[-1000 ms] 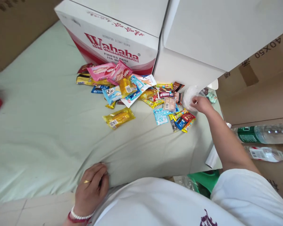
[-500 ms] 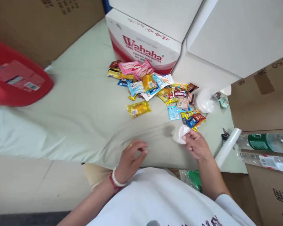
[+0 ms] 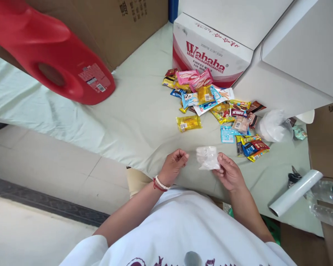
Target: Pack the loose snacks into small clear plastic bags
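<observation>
Right hand is gripping a small translucent plastic bag by its right edge, thumb and fingers pinching. Left hand is facing the bag from the other side, fingers curling in, thumb tip meeting the forefinger; a gap is showing between it and the bag. White and red bracelets are circling the left wrist. Both hands and the bag are staying near the front edge of a tabletop wearing pale green cloth.

Beyond the hands: a yellow-wrapped snack is lying by itself; behind it, a mixed heap of snack packets is resting against a red-and-white Wahaha carton. A light blue packet and a smaller cluster of packets are lying to the right. A mass of whitish plastic bags is sitting just past these.

Further out: a white roll is lying at right, clear bottles beyond it. At far left, a red jug is standing.
</observation>
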### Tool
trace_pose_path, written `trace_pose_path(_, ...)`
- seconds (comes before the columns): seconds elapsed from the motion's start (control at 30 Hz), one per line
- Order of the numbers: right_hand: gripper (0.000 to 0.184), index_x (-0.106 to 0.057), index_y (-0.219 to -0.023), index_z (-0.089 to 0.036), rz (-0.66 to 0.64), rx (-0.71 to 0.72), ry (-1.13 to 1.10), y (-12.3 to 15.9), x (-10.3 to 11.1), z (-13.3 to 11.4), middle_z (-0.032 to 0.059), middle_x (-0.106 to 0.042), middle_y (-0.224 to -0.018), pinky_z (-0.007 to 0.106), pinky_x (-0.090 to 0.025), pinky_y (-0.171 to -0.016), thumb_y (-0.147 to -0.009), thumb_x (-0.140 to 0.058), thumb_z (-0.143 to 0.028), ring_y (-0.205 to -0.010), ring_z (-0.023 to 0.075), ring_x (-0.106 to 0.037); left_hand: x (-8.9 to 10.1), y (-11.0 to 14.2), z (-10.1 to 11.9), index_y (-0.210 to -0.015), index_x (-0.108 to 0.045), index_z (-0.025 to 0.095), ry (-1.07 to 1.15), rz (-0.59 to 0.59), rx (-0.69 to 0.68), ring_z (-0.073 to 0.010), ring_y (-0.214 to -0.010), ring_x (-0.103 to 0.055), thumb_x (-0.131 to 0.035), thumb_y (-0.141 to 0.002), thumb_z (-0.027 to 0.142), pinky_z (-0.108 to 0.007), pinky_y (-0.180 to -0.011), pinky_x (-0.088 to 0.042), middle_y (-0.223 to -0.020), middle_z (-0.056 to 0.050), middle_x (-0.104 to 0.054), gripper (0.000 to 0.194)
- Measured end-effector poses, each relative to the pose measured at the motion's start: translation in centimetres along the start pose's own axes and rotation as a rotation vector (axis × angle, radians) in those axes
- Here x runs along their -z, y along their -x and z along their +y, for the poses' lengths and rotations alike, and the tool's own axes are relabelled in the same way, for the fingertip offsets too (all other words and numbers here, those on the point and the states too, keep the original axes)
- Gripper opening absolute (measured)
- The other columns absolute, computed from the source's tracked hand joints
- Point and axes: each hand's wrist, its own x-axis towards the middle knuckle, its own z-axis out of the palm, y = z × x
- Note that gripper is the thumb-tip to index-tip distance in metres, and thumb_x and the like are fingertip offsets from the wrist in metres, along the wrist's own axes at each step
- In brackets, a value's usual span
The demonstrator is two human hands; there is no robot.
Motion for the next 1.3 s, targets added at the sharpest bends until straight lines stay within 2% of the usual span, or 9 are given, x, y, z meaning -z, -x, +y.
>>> trace_pose_path(0.17,0.040,-0.058,-0.078,-0.021,-0.031,-0.011,0.007,0.1,-1.0,0.4,-0.0086,-0.034,-0.060,0.013,-0.024,-0.039,-0.071,-0.090,-0.043,-0.048,0.0040,-0.021,-1.1,0.1,0.5,-0.104,-0.065,0.019,0.024,-0.164,0.072,-0.0182,-0.089,-0.061,-0.063,-0.085,0.070,-0.029,-0.071,-0.051,-0.102,-0.007,-0.063,0.054)
trace_pose_path(0.3,0.044,-0.056,-0.074,-0.020,-0.060,-0.081,0.050,0.4,-1.3,0.3,-0.0088,-0.035,-0.059,0.013,-0.017,-0.038,-0.070,-0.091,-0.046,-0.047,0.0028,-0.017,-1.7,-0.3,0.6,-0.128,-0.064,0.025,-0.335,-0.016,-0.332,-0.0288,-0.128,-0.051,-0.082,-0.075,0.049,-0.044,-0.103,-0.048,-0.140,-0.013,-0.055,0.061)
trace_pose_path(0.43,0.047,-0.060,-0.079,-0.021,-0.025,-0.012,0.129,0.6,-1.2,0.4,-0.0060,-0.043,-0.063,0.016,-0.027,-0.040,-0.073,-0.085,-0.060,-0.048,0.0061,-0.030,-1.7,-0.3,0.6,-0.096,-0.077,0.026,-0.567,-0.066,-0.576,-0.0251,-0.111,-0.058,-0.064,-0.094,0.041,-0.044,-0.104,-0.045,-0.104,-0.009,-0.070,0.020)
trace_pose_path(0.53,0.062,-0.067,-0.108,-0.026,-0.053,0.164,0.211,0.5,-1.7,1.0,0.0036,-0.066,-0.097,0.027,-0.054,-0.067,-0.071,-0.079,-0.074,-0.082,0.0175,-0.060,-2.0,0.2,0.5,-0.090,-0.077,0.024,-0.555,0.024,-0.541,-0.0216,-0.087,-0.058,-0.058,-0.099,0.042,-0.038,-0.085,-0.048,-0.081,-0.006,-0.067,0.028)
trace_pose_path(0.6,0.067,-0.065,-0.121,-0.029,-0.080,0.208,0.318,0.4,-2.0,1.5,0.0047,-0.068,-0.113,0.031,-0.054,-0.081,-0.069,-0.086,-0.066,-0.097,0.0211,-0.063,-2.2,0.3,0.3,-0.088,-0.077,0.023,-0.510,0.064,-0.519,-0.0210,-0.086,-0.058,-0.057,-0.098,0.045,-0.036,-0.082,-0.047,-0.083,-0.006,-0.067,0.031)
trace_pose_path(0.73,0.031,-0.072,-0.098,-0.024,0.017,0.258,0.497,-0.4,-1.4,1.7,0.0007,-0.068,-0.086,0.028,-0.046,-0.072,-0.081,-0.081,-0.048,-0.077,0.0165,-0.057,-1.7,-0.4,-0.2,-0.084,-0.073,0.021,-0.248,0.151,-0.302,-0.0168,-0.077,-0.056,-0.057,-0.097,0.054,-0.030,-0.070,-0.045,-0.082,-0.004,-0.065,0.039)
trace_pose_path(0.9,0.026,-0.072,-0.090,-0.025,0.350,0.522,0.619,-0.7,0.7,0.1,0.0020,-0.067,-0.088,0.028,-0.046,-0.070,-0.085,-0.077,-0.049,-0.081,0.0182,-0.057,-0.7,-0.9,-1.1,-0.087,-0.070,0.020,-0.002,0.328,-0.130,-0.0127,-0.068,-0.050,-0.059,-0.093,0.062,-0.026,-0.061,-0.041,-0.084,-0.001,-0.065,0.043)
trace_pose_path(1.1,0.037,-0.074,-0.099,-0.026,-0.016,0.233,0.446,-1.1,-2.1,0.7,0.0034,-0.070,-0.093,0.031,-0.052,-0.071,-0.085,-0.073,-0.061,-0.085,0.0204,-0.062,-1.6,0.3,-0.5,-0.088,-0.076,0.022,-0.206,0.152,-0.358,-0.0183,-0.092,-0.062,-0.067,-0.092,0.047,-0.032,-0.085,-0.049,-0.095,-0.006,-0.069,0.027)
trace_pose_path(1.3,0.023,-0.070,-0.087,-0.025,0.058,0.308,0.320,-2.8,-3.8,1.8,-0.0014,-0.063,-0.081,0.027,-0.049,-0.065,-0.074,-0.084,-0.040,-0.069,0.0137,-0.053,-0.4,-1.3,-0.3,-0.074,-0.058,0.019,0.369,0.285,-0.037,-0.0155,-0.088,-0.066,-0.073,-0.074,0.034,-0.034,-0.086,-0.054,-0.095,-0.005,-0.069,0.021)
